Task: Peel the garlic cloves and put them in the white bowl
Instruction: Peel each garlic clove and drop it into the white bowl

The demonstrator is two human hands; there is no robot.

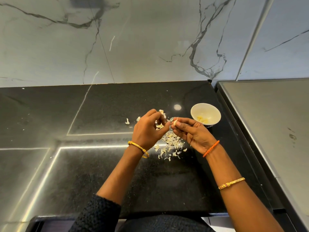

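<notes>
Pale garlic clove (175,122) sits pinched in the right hand (192,131); left hand (148,128) fingers curl, pinching its skin.

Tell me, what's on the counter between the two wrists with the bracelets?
A heap of garlic skins lies on the black counter, below the hands, between the left wrist and right wrist. The head view shows it.

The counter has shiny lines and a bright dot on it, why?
Head view: the black counter is glossy, so it mirrors lights as streaks and a round glare spot near the bowl; the wide lens bends the edges; both hands look sharp.
</notes>
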